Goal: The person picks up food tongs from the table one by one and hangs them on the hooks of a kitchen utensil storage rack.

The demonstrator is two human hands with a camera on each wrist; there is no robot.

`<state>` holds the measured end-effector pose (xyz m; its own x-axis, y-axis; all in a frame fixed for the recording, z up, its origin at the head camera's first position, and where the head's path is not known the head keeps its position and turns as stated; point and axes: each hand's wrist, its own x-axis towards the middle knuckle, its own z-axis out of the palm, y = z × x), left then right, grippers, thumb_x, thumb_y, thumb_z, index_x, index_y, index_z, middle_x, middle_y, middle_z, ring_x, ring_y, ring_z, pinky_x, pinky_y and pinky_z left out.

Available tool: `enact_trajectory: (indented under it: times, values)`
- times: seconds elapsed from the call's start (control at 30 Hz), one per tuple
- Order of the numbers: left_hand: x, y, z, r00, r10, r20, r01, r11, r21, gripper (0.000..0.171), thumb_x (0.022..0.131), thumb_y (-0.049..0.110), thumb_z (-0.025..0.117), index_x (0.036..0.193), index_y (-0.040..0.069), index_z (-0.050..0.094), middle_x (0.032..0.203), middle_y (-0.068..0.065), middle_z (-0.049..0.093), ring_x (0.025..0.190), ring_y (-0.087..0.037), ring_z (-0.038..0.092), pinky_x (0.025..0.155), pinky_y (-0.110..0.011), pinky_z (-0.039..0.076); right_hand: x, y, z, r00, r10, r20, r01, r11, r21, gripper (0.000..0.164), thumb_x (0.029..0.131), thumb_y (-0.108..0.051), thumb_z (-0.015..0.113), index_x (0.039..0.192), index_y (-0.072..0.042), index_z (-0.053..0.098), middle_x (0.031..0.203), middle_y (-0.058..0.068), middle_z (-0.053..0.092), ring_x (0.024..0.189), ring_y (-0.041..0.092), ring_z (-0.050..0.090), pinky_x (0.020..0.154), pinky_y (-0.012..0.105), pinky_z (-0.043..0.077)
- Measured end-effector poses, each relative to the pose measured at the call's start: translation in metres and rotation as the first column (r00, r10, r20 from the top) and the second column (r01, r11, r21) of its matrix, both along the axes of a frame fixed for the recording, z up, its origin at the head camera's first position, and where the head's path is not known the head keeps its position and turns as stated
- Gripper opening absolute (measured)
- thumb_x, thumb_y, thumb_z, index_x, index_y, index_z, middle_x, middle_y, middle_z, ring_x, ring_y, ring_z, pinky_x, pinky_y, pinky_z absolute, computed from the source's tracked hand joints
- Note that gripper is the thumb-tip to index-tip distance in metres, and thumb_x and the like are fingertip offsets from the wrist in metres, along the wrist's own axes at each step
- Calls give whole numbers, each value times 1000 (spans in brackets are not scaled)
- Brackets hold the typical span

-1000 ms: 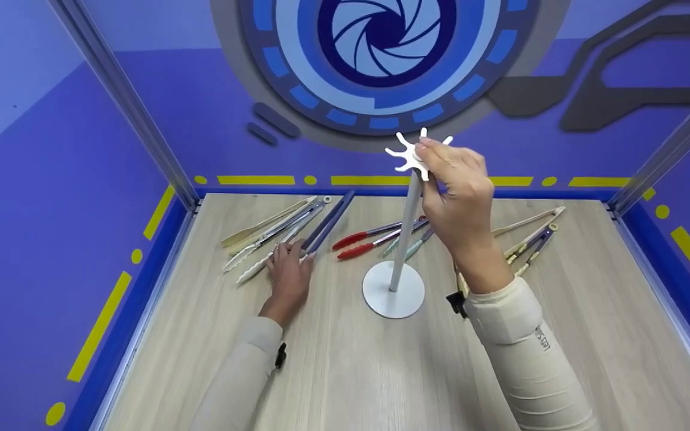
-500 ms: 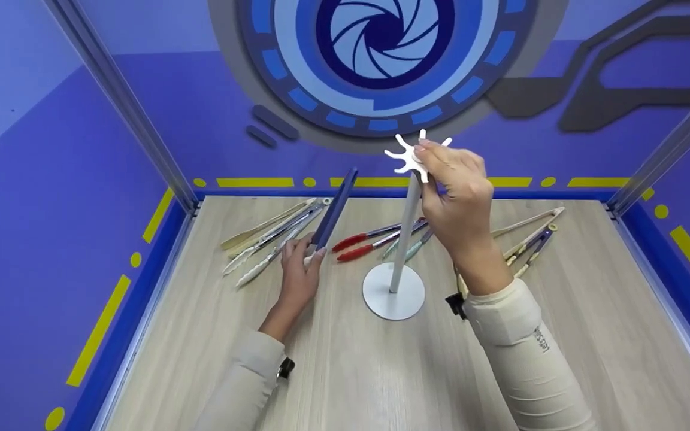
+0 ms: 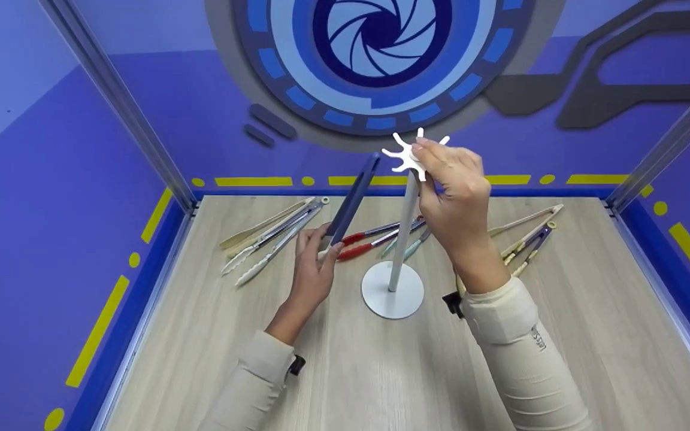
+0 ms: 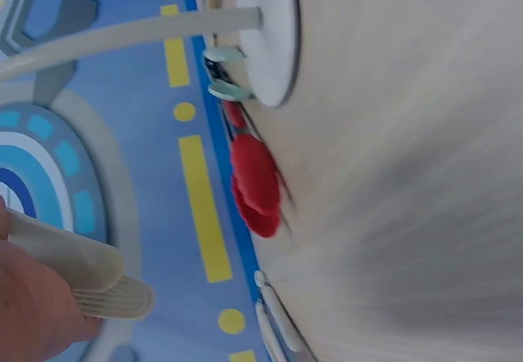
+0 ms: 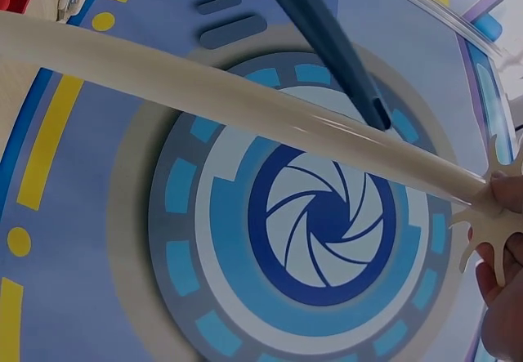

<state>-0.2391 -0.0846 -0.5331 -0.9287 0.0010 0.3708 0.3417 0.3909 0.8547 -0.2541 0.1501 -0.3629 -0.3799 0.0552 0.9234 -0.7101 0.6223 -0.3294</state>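
My left hand (image 3: 314, 269) grips dark blue tongs (image 3: 354, 200) near their pale tips, the hinged end pointing up and away above the table. In the left wrist view the tongs' pale tips (image 4: 90, 268) stick out past the hand. My right hand (image 3: 456, 197) pinches the white hooked top (image 3: 405, 157) of a stand; its fingers hide part of the hooks. The stand's grey-white pole (image 3: 403, 239) rises from a round white base (image 3: 393, 302) on the table. The right wrist view has the tongs (image 5: 327, 47) close beside the pole, with a gap between the tongs' end and the hooks.
Red-tipped tongs (image 3: 357, 251) and mint-tipped tongs (image 3: 418, 245) lie behind the stand. White-tipped tongs (image 3: 267, 263) and beige tongs (image 3: 261, 224) lie at the left, more tongs (image 3: 533, 248) at the right. Blue panels (image 3: 159, 120) enclose the wooden table (image 3: 369, 371).
My left hand has lifted the dark blue tongs off the table and carried them right and upward toward the stand. My right hand stays on the hooked top.
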Motion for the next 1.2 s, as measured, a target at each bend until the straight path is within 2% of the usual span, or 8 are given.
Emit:
enact_trajectory:
  times: [0.2, 0.33, 0.63, 0.83, 1.03, 1.2]
  values:
    - [6, 11, 14, 1000, -19, -18, 20, 998, 52, 48, 107, 27, 65, 151, 10, 57, 132, -13, 51, 131, -31, 58, 111, -55, 54, -1, -2, 0, 1000, -1, -3, 1, 1000, 2, 22, 94, 1, 77, 114, -5, 84, 115, 10, 83, 104, 32, 77, 105, 38, 53]
    - [7, 18, 23, 998, -13, -69, 19, 996, 87, 46, 107, 23, 65, 150, 8, 57, 130, -14, 52, 128, -29, 58, 112, -55, 53, -1, -3, 0, 1000, 0, -1, 0, 1000, -7, 22, 94, 2, 77, 114, -5, 84, 115, 9, 83, 103, 32, 77, 105, 38, 53]
    - [10, 33, 43, 985, -34, -169, 60, 987, 151, 43, 106, 15, 66, 148, 10, 60, 126, -17, 53, 122, -22, 60, 109, -37, 54, 0, -3, 1, 1000, 1, -7, -2, 1000, -22, 22, 94, 2, 77, 113, -5, 84, 114, 9, 83, 101, 32, 77, 105, 40, 53]
    - [10, 39, 50, 978, -35, -206, 68, 985, 157, 43, 106, 14, 65, 149, 11, 60, 125, -15, 53, 119, -22, 64, 108, -36, 56, 0, -3, 2, 1000, 7, -1, -7, 1000, -15, 21, 95, 0, 77, 113, -6, 84, 114, 9, 83, 103, 31, 78, 105, 39, 54]
    - [11, 41, 51, 983, -37, -181, 67, 984, 162, 44, 106, 16, 66, 149, 11, 60, 125, -16, 53, 119, -22, 61, 105, -37, 54, 0, -1, 1, 1000, 8, 4, -8, 1000, -18, 21, 95, 0, 77, 114, -5, 84, 115, 9, 83, 103, 31, 78, 105, 41, 54]
    - [11, 40, 52, 983, -42, -178, 70, 985, 158, 44, 106, 16, 66, 149, 11, 60, 127, -22, 53, 119, -21, 60, 103, -35, 55, 1, -1, 1, 1000, 6, 9, -6, 1000, -25, 21, 94, 1, 77, 113, -5, 84, 114, 9, 83, 103, 30, 78, 105, 38, 53]
